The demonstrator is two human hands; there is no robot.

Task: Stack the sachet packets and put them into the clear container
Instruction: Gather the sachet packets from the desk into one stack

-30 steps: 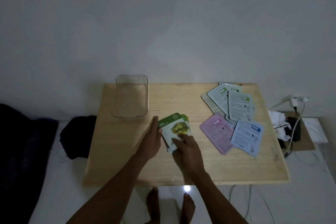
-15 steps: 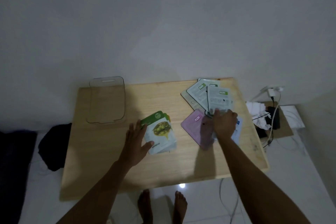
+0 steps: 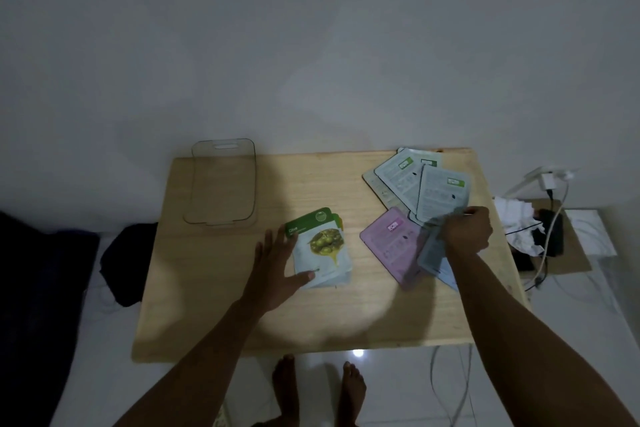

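Note:
A small stack of sachets topped by a green olive packet [image 3: 320, 246] lies at the table's middle. My left hand [image 3: 277, 267] rests flat against its left edge, thumb on its lower corner. To the right lie a pink sachet [image 3: 391, 246] and several pale green-labelled sachets [image 3: 415, 184], overlapping. My right hand [image 3: 465, 230] pinches a pale blue sachet [image 3: 433, 256], lifted off the table at one end. The clear container [image 3: 221, 184] stands empty at the table's back left.
The wooden table [image 3: 242, 315] stands low over a white floor, my bare feet below its front edge. A charger, cables and crumpled white paper [image 3: 519, 222] lie on the floor at the right. A dark cloth [image 3: 128, 260] lies left of the table.
My right hand left the olive stack, reached right to the loose sachets and closed on the pale blue one, which now tilts up. My left hand stayed by the stack.

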